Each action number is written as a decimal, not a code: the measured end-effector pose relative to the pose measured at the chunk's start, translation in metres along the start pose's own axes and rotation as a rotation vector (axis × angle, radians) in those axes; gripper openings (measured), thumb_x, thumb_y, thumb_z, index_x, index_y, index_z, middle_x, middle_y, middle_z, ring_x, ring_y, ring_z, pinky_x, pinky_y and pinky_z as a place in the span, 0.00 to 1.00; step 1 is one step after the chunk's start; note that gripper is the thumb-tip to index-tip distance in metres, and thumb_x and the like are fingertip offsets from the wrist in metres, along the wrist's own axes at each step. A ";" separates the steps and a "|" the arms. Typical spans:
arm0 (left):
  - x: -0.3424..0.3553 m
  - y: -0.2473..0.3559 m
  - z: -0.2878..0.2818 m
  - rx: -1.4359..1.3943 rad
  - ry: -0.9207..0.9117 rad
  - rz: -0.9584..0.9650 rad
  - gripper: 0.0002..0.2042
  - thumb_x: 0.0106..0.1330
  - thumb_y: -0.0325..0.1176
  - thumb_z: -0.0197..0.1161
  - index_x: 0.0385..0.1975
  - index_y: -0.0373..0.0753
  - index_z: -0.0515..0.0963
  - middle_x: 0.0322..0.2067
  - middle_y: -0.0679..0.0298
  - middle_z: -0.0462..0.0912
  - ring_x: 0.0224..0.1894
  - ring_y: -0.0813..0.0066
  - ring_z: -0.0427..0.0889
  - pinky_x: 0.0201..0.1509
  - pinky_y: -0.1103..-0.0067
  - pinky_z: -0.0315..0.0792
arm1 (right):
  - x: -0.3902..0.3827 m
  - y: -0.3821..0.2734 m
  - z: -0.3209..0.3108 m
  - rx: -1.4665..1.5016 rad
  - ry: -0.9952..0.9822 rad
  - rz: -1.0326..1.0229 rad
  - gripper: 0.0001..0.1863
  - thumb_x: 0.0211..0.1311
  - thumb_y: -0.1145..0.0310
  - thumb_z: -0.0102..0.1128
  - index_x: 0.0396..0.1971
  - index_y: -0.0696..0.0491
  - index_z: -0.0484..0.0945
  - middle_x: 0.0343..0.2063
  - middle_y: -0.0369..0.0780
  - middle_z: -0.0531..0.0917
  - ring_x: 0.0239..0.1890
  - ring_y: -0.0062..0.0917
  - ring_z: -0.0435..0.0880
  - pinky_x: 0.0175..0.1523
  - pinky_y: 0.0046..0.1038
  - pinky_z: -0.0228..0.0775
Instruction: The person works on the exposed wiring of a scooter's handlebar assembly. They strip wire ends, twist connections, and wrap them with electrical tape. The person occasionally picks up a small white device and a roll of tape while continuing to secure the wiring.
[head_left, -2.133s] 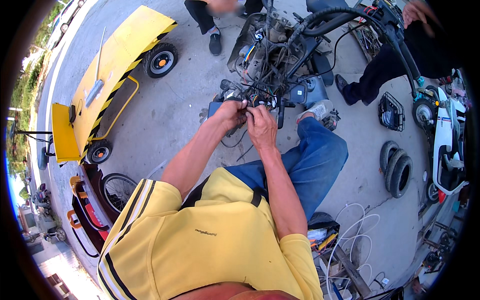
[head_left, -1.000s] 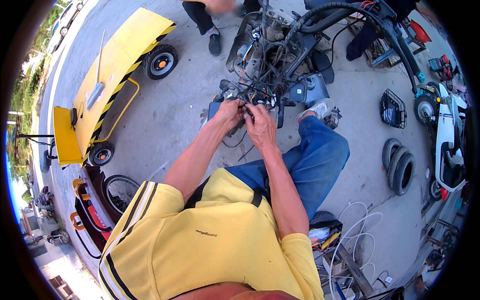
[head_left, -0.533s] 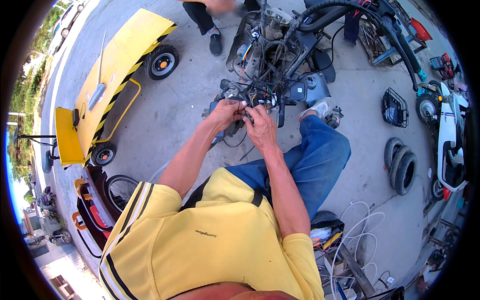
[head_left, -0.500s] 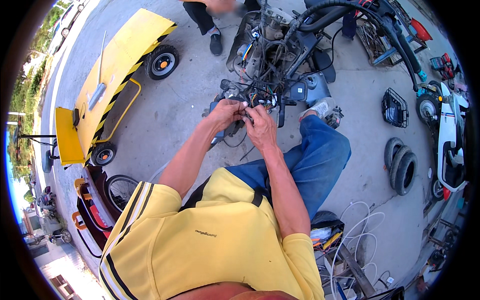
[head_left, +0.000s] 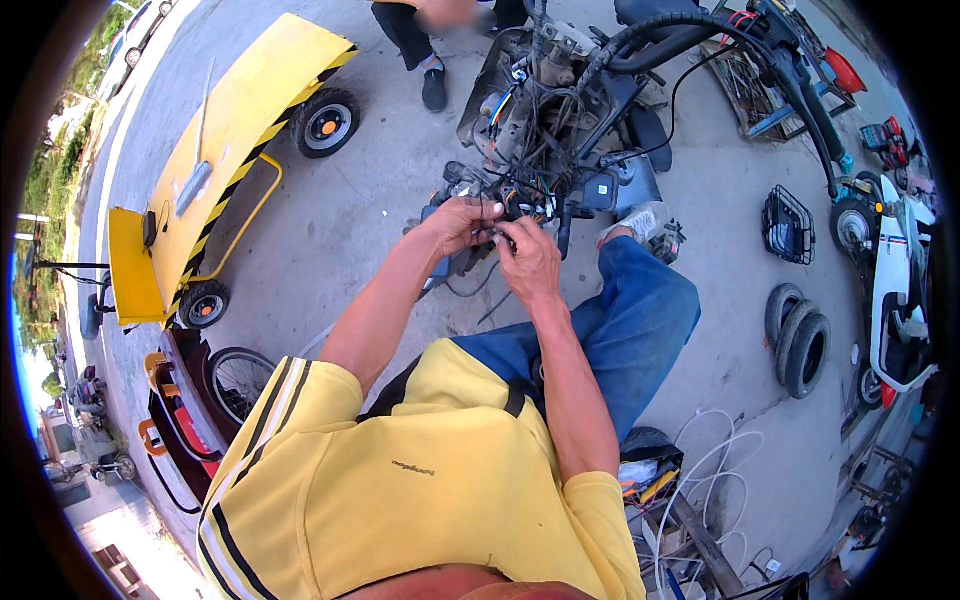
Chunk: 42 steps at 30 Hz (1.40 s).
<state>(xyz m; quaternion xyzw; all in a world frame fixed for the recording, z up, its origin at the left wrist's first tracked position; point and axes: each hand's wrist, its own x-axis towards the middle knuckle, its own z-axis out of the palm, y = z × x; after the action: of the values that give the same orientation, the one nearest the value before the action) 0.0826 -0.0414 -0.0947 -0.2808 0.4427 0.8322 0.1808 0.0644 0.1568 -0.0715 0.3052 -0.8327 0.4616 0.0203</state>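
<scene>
My left hand (head_left: pixel 464 226) and my right hand (head_left: pixel 530 262) meet in front of a partly stripped electric scooter (head_left: pixel 550 110). The fingertips of both are pinched on a thin black wire (head_left: pixel 493 236), and its ends are hidden among the fingers. Just beyond my hands a tangle of coloured wires and connectors (head_left: pixel 535 190) spills from the scooter's body. Below them a loose black cable (head_left: pixel 470 292) loops down over the concrete. Close to my left wrist sits a blue box-shaped part (head_left: pixel 438 268), mostly covered.
A yellow cart (head_left: pixel 240 130) with black wheels stands at the left. Across from me a person (head_left: pixel 425 60) crouches. To the right are a black wire basket (head_left: pixel 788 225), loose tyres (head_left: pixel 803 345) and a white scooter (head_left: pixel 900 290). A tool bin (head_left: pixel 652 468) and white tubing (head_left: pixel 708 470) lie behind my right leg.
My right hand has shifted slightly right and down, and its fingers have moved along the wire. The left hand stays nearly in place. The view has tilted a little.
</scene>
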 end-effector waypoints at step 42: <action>-0.037 0.068 0.039 0.499 0.416 0.606 0.14 0.71 0.39 0.69 0.44 0.32 0.85 0.24 0.71 0.76 0.26 0.84 0.69 0.29 0.80 0.65 | -0.088 -0.056 -0.136 0.007 -0.081 0.379 0.11 0.64 0.71 0.67 0.45 0.55 0.84 0.35 0.43 0.82 0.34 0.38 0.84 0.42 0.36 0.76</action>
<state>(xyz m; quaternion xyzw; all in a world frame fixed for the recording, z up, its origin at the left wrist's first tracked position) 0.0621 -0.0473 -0.0104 -0.2476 0.7194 0.6409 -0.1018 0.1314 0.2844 0.0214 0.1614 -0.8737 0.4475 -0.1017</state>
